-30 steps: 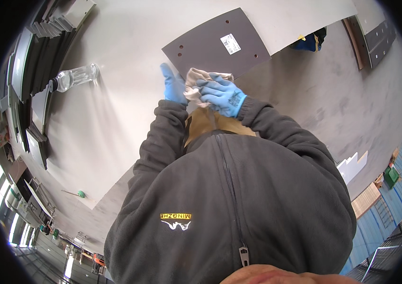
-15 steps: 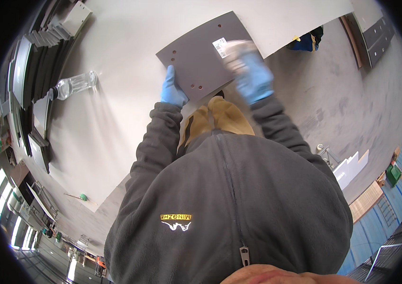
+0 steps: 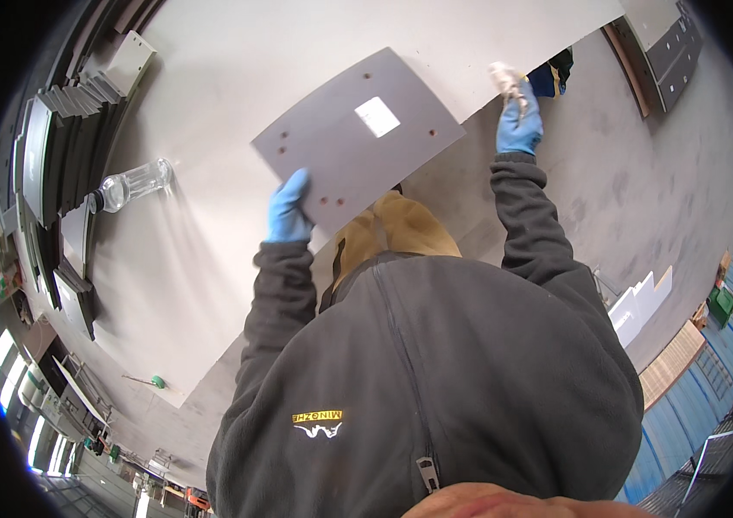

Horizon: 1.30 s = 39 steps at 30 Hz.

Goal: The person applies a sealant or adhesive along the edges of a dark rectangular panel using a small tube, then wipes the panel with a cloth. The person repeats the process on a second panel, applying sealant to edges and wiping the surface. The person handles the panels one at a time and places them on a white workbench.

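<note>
A flat grey panel (image 3: 353, 160) with several small drilled holes and a white label (image 3: 377, 117) lies at a slant over the near edge of the pale table (image 3: 219, 95). My left hand (image 3: 289, 210), in a blue glove, grips its left edge; the thumb rests on top and the other fingers are mostly hidden. To the right of the panel, my gloved right hand (image 3: 519, 129) is closed round a crumpled whitish cloth (image 3: 505, 80), apart from the panel and beyond the table edge.
A clear plastic bottle (image 3: 135, 185) lies on its side at the left, beside stacked dark panels (image 3: 64, 164). More boards (image 3: 673, 56) stand at the far right. A dark blue and yellow bundle (image 3: 556, 73) sits past the table edge, close to my right hand.
My right hand has moved off the panel with the cloth, to the right. The panel and my left hand have shifted left and a little nearer, and the label shows fully.
</note>
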{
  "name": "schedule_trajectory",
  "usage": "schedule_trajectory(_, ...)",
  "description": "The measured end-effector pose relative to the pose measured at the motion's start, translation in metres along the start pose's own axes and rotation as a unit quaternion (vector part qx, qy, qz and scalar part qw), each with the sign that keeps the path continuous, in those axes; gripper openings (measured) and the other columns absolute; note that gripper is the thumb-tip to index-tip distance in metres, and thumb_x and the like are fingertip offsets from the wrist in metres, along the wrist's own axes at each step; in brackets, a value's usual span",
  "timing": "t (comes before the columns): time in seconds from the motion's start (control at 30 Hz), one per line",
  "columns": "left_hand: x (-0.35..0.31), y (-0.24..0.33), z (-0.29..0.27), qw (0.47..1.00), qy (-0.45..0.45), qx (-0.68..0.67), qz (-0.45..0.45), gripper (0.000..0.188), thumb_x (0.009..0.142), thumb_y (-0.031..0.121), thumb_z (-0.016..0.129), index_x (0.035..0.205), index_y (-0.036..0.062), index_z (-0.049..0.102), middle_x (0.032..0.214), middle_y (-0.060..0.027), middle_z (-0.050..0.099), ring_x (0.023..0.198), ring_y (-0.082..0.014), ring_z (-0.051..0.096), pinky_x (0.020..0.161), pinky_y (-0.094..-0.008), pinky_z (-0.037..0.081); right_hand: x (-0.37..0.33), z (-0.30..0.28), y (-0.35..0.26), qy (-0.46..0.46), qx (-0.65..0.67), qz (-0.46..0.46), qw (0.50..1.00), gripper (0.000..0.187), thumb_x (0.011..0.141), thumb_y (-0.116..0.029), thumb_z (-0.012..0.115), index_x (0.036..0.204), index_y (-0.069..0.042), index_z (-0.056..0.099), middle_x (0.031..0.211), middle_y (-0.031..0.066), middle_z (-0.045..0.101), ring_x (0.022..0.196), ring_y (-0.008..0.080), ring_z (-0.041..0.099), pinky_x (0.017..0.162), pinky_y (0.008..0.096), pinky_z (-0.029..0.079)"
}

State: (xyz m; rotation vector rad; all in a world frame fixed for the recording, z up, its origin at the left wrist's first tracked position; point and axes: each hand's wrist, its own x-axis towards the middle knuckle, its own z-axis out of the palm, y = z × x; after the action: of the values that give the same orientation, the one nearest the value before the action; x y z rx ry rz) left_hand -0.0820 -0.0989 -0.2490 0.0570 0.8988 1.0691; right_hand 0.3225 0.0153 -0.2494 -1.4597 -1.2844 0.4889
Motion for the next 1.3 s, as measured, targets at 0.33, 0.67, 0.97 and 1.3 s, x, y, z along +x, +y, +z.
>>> schedule_trajectory(0.33,-0.135,0.097,-0.034,0.953,0.205,0.016,0.221,0.048,0.102,0.023,0.064,0.144,0.0028,0.053,0.139,-0.0122,0.063,0.125,-0.0264,0.062,0.110,-0.0470,0.049,-0.088,0.233,-0.046,-0.365,-0.357,-0.316,0.800,0.035,0.094,-0.022,0.061,0.127,-0.010,0.065,0.140,0.0186,0.058,0.139,0.0336,0.048,0.115,0.0537,0.042)
schedule_trajectory(0.67,-0.137,0.108,-0.049,0.953,0.184,0.006,0.242,0.050,0.102,0.024,0.064,0.146,0.0046,0.050,0.141,-0.0127,0.060,0.127,-0.0271,0.060,0.111,-0.0498,0.048,0.062,-0.083,0.169,0.074,-0.331,0.123,0.933,0.042,0.099,-0.032,0.056,0.124,0.000,0.065,0.128,0.0205,0.068,0.119,0.0329,0.066,0.102,0.0466,0.052)
schedule_trajectory(0.97,-0.127,0.115,-0.020,0.953,0.182,0.010,0.241,0.050,0.101,0.024,0.064,0.145,0.0045,0.051,0.139,-0.0118,0.062,0.125,-0.0269,0.061,0.110,-0.0479,0.048,0.162,-0.166,0.166,0.261,-0.277,0.236,0.894,0.055,0.101,-0.044,0.052,0.121,0.006,0.064,0.121,0.0319,0.068,0.114,0.0453,0.067,0.098,0.0484,0.054)
schedule_trajectory(1.3,-0.179,0.087,-0.007,0.917,0.226,-0.012,0.330,0.044,0.103,0.022,0.061,0.142,0.0027,0.055,0.141,-0.0126,0.062,0.127,-0.0275,0.061,0.112,-0.0474,0.047,0.225,0.071,0.156,0.025,-0.474,-0.016,0.880,0.048,0.102,-0.047,0.048,0.106,-0.004,0.071,0.104,0.0167,0.072,0.092,0.0353,0.070,0.080,0.0462,0.055)
